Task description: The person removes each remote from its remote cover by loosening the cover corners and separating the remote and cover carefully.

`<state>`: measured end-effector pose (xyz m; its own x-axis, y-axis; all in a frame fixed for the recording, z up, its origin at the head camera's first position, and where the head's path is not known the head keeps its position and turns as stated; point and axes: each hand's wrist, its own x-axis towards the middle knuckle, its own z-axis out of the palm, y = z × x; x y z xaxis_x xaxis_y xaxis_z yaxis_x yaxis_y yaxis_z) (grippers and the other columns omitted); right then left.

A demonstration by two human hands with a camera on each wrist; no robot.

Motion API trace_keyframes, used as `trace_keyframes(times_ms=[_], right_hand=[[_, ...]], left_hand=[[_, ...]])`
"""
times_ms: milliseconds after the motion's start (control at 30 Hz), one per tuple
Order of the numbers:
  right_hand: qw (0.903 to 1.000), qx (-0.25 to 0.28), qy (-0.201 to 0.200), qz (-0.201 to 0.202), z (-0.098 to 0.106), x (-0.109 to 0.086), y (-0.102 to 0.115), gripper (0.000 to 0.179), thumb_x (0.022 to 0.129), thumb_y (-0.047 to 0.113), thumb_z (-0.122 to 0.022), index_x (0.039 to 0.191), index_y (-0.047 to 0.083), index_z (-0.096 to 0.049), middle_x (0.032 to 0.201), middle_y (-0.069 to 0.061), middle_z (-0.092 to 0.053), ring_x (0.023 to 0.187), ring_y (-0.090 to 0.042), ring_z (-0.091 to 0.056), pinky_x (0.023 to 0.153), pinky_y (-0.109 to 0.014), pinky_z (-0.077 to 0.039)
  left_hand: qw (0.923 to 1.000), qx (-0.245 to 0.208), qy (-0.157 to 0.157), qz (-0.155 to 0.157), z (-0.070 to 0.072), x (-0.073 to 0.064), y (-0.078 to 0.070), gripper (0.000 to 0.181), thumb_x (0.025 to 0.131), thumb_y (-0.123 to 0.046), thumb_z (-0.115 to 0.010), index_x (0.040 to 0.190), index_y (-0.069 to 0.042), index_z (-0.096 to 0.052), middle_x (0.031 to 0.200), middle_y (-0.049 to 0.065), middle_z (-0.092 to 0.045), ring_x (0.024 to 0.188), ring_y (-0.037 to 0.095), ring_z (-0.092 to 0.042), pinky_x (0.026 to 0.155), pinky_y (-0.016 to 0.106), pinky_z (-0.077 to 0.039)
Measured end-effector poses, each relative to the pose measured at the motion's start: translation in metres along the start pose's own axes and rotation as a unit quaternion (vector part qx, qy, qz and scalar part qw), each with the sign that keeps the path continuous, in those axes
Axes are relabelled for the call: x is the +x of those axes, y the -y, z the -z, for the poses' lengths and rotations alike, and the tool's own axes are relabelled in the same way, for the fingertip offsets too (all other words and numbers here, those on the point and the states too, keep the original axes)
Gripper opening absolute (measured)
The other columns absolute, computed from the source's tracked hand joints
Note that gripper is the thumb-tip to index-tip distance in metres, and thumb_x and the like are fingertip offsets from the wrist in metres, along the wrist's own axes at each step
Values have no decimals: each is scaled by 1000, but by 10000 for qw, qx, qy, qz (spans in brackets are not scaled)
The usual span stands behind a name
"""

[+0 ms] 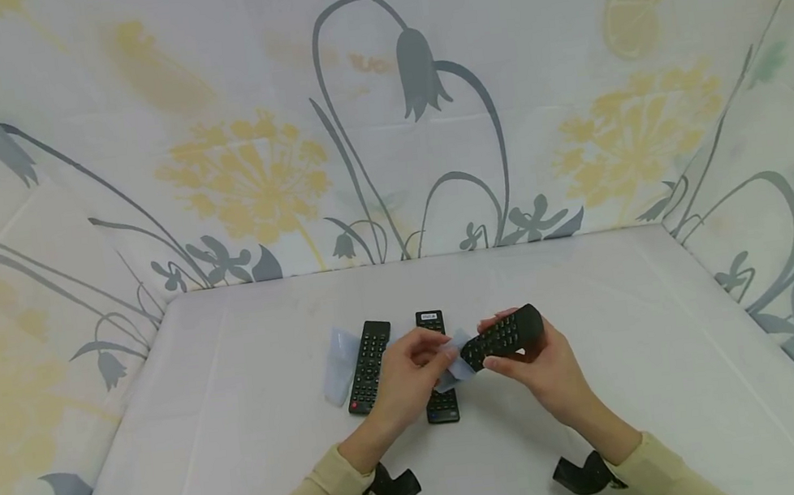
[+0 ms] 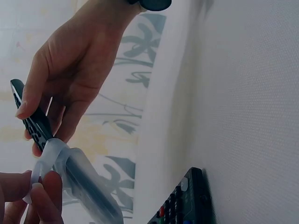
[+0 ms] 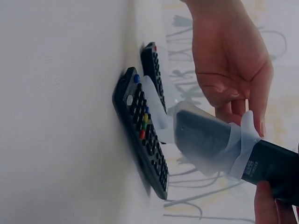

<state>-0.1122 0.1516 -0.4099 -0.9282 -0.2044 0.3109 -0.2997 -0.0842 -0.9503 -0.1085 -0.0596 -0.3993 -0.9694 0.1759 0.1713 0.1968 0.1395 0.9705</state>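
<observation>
My right hand (image 1: pixel 548 365) grips a black remote control (image 1: pixel 513 332) above the table, its keys facing up and toward me. A translucent plastic sleeve (image 3: pixel 205 142) covers one end of this remote; the other end is bare. The sleeve's edge is pinched between the thumb and fingers of my left hand (image 1: pixel 407 373). Under my hands lies a second black remote (image 1: pixel 442 410) with a white oval key and coloured keys, partly hidden in the head view. Left of it lies a third black remote (image 1: pixel 367 373), with a red key at its near end.
Another translucent sleeve (image 1: pixel 339 366) lies flat beside the leftmost remote. A white cloth covers the table (image 1: pixel 257 443). Flower-patterned curtains (image 1: pixel 372 160) rise behind and at both sides. Black camera mounts (image 1: pixel 395 489) sit at my wrists.
</observation>
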Motion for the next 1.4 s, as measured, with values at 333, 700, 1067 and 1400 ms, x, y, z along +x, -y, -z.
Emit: trace_keyframes(times_ms=[333, 700, 1067, 1400], right_hand=[[9978, 597, 71, -285, 6, -1, -1, 42, 90, -11, -65, 128, -11, -47, 125, -13, -66, 119, -22, -62, 97, -31, -48], [9990, 80, -304, -305, 17, -3, 3, 42, 92, -6, -64, 132, -2, -53, 122, 1, -67, 113, -13, -62, 88, -25, -52], [9949, -916, -263, -316, 31, -6, 5, 33, 101, 8, -58, 131, -5, -55, 123, -6, -66, 107, -8, -63, 85, -22, -53], [9857, -938, 228, -1383, 38, -6, 11, 37, 103, 14, -57, 133, -6, -54, 119, -28, -60, 88, -20, -72, 76, -31, -58]], left_hand=[[9997, -41, -248, 57, 7, -3, -17, 10, 90, 0, -71, 100, 2, -70, 95, 12, -70, 77, 23, -66, 58, 21, -49], [9991, 123, -344, -203, 10, -3, -20, 11, 90, 3, -70, 100, 5, -69, 94, 13, -68, 79, 13, -64, 61, 21, -53], [9969, 13, -609, -495, 9, 5, 2, 10, 90, -2, -73, 99, -2, -72, 92, 7, -69, 77, 13, -63, 60, 23, -52], [9944, -21, -799, -690, 9, -2, -21, 7, 87, 7, -71, 94, 6, -69, 90, 15, -70, 70, 9, -58, 62, 19, -50]])
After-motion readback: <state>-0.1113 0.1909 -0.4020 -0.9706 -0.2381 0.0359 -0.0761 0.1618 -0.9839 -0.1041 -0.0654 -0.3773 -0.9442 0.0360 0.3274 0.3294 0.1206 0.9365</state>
